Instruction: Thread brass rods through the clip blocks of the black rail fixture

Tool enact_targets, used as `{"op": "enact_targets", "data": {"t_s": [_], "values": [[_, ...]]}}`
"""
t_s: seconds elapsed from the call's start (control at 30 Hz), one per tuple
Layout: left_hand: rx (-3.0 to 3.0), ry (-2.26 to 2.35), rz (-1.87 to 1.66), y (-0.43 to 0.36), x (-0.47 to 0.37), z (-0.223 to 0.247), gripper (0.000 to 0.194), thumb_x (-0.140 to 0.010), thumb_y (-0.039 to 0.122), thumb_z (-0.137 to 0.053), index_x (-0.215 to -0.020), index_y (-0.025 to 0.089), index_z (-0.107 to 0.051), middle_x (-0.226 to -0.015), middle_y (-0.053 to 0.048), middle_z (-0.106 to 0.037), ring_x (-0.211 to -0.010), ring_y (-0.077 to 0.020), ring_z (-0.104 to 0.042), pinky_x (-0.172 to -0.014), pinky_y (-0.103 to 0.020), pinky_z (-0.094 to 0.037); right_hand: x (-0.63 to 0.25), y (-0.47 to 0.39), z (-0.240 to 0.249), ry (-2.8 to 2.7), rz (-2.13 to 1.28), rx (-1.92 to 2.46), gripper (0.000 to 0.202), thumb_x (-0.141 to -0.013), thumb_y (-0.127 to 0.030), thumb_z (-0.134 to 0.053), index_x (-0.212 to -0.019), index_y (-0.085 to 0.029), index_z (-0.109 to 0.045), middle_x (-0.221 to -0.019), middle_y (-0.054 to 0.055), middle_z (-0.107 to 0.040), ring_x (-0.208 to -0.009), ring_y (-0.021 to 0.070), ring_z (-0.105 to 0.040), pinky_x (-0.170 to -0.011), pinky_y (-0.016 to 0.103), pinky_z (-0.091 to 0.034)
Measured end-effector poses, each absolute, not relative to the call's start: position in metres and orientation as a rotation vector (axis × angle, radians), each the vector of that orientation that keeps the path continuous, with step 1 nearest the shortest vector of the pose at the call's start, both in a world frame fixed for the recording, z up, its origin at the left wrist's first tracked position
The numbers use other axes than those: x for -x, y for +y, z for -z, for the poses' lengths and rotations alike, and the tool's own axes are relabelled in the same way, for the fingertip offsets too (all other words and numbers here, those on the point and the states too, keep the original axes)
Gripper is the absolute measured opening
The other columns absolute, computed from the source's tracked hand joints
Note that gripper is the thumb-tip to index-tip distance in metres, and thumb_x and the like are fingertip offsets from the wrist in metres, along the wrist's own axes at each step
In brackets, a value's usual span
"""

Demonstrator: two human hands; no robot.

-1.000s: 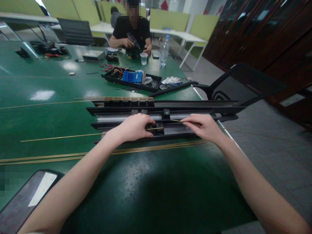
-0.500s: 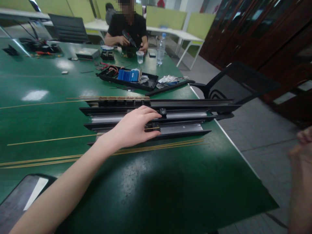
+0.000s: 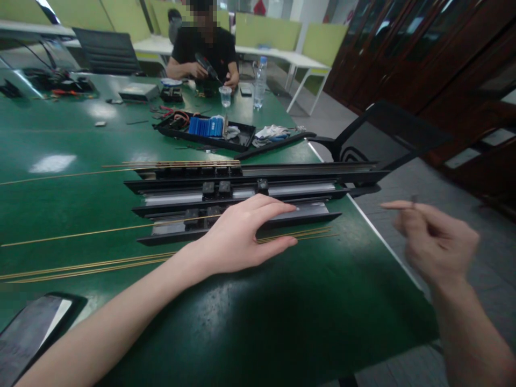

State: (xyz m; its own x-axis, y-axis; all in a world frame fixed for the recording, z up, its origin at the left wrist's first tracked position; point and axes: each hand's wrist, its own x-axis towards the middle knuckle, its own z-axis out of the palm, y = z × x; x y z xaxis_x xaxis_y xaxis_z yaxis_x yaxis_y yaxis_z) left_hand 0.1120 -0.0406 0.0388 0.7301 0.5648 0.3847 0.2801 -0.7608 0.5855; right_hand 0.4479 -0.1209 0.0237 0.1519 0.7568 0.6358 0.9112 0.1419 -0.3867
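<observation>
Left grip (image 3: 242, 234) spreads over the front rail (image 3: 318, 217), thumb and fingers well apart, with no object visible in the gap between them; whether its hidden underside touches anything is unclear. Right grip (image 3: 441, 244) is beyond the right edge of the green tabletop (image 3: 346, 279), most fingers curled, one finger stretched forward and the thumb raised against it; blur makes it impossible to say if something thin is pinched there.

A long rod (image 3: 80, 235) slants from the left over the front rail and disappears behind the left grip. It is very thin, smooth and golden, like brass wire, and looks straight. Its left part reaches well past the rail's end, over the tabletop, and it passes by two dark blocks (image 3: 192, 218) seated in the front rail. Those blocks are small, boxy and matte black.

The front rail is black, with slanted ends and a pale, silvery inner floor. Just behind it is the middle rail (image 3: 173, 200), of similar make, carrying three more black blocks (image 3: 224, 189), two close together and one farther right. The rear rail (image 3: 306, 173) has a row of blocks at its left half, with golden rods (image 3: 181, 163) lying along them. Loose rods (image 3: 100, 265), equally slim and yellow, run along the near side of the front rail, partly hidden by the left forearm
</observation>
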Motion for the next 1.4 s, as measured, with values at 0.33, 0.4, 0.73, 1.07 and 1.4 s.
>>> {"op": "enact_targets", "data": {"t_s": [0.33,0.4,0.73,1.07,1.4], "values": [[-2.078,0.726,-0.756,-0.066,-0.094,-0.039,0.025,-0.087,0.030,-0.070,-0.108,0.018,-0.073,-0.090,-0.003,-0.074,-0.073,-0.0118,-0.066,-0.069,-0.023,-0.055,-0.327,-0.100,-0.015,-2.455,-0.198,1.182,0.025,-0.101,-0.026,-0.050,-0.114,-0.021,-0.072,-0.097,0.007,-0.079,-0.083,0.0211,-0.073,-0.069,0.032,-0.054],[-2.071,0.749,-0.751,-0.067,-0.088,-0.039,0.018,-0.088,0.027,-0.069,-0.102,0.020,-0.076,-0.089,-0.002,-0.075,-0.075,-0.0125,-0.067,-0.070,-0.023,-0.055,-0.321,-0.099,-0.014,-2.426,-0.209,1.182,0.026,-0.101,-0.025,-0.050,-0.113,-0.021,-0.072,-0.101,0.007,-0.079,-0.086,0.0217,-0.073,-0.072,0.033,-0.055],[-2.282,0.962,-0.759,-0.052,-0.067,-0.034,0.017,-0.092,0.030,-0.062,-0.095,0.022,-0.077,-0.091,0.000,-0.079,-0.081,-0.0160,-0.073,-0.079,-0.026,-0.056,-0.327,-0.091,-0.001,-2.379,-0.223,1.320,0.036,-0.099,-0.036,-0.056,-0.131,-0.022,-0.065,-0.095,0.006,-0.078,-0.077,0.0193,-0.071,-0.068,0.030,-0.052],[-2.644,1.363,-0.641,-0.038,0.002,-0.056,0.030,-0.095,0.043,-0.050,-0.102,0.025,-0.073,-0.101,-0.005,-0.076,-0.089,-0.0231,-0.070,-0.080,-0.036,-0.055,-0.481,-0.115,0.053,-2.071,-0.217,1.775,0.035,-0.091,-0.053,-0.060,-0.083,-0.021,-0.071,-0.071,0.003,-0.070,-0.056,0.0171,-0.059,-0.054,0.030,-0.044],[-3.090,0.955,-0.271,-0.094,-0.133,-0.019,0.046,-0.087,0.026,-0.062,-0.132,0.013,-0.060,-0.126,-0.018,-0.067,-0.118,-0.0322,-0.060,-0.108,-0.051,-0.042,-0.502,-0.122,0.074,-1.956,-0.192,1.809,0.040,-0.087,-0.054,-0.062,-0.062,-0.022,-0.059,-0.056,-0.001,-0.055,-0.049,0.0152,-0.049,-0.051,0.030,-0.040]]}}
